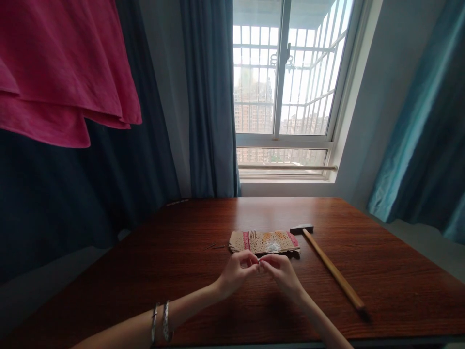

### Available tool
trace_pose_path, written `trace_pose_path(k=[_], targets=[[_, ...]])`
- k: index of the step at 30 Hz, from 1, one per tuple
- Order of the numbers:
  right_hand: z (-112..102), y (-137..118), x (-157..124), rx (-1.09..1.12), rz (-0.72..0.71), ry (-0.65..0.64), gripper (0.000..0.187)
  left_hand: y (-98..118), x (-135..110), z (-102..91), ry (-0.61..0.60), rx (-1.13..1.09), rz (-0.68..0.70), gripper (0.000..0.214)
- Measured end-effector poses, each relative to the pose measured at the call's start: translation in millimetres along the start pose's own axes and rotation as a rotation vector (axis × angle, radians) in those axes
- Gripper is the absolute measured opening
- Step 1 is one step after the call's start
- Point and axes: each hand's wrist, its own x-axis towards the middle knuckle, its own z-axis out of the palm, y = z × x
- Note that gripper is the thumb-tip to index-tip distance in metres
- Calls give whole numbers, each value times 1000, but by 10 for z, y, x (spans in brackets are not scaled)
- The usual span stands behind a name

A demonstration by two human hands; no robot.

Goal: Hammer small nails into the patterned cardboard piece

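My left hand (237,274) and my right hand (285,277) meet fingertip to fingertip above the near side of the table. Both are closed in a pinch around one small, thin piece (259,266); its dark end pokes out below the fingers, and its kind is too small to make out. Just beyond them lies a block of layered cardboard (238,241) with pink bands and a top full of holes. Several thin nails (253,234) stand upright in its left part. A whitish crumpled patch (273,247) is on its front edge.
Right of the cardboard lies a hammer (332,271), its wooden handle pointing toward me. A few thin dark nails (214,246) lie loose to the left. The brown wooden table (174,261) reaches toward the window (283,97); a pink cloth (69,68) hangs at upper left.
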Motion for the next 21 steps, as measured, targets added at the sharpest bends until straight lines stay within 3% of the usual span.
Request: trace_pose_path(k=[6, 12, 15, 18, 21], targets=[[86, 49, -31, 145, 35, -51, 32, 3, -44, 39, -13, -150, -79, 24], [116, 87, -16, 206, 123, -99, 31, -92, -58, 19, 27, -180, -98, 21], [128, 55, -8, 211, 92, -109, 29, -96, -55, 30, 35, -182, -108, 22], [95, 58, 42, 191, 51, -107, 29, -106, -21, 24, 16, -169, -111, 22], [-40, 147, 207, 173, 67, -64, 31, -204, 83, -43, 80, -122, -65, 22]])
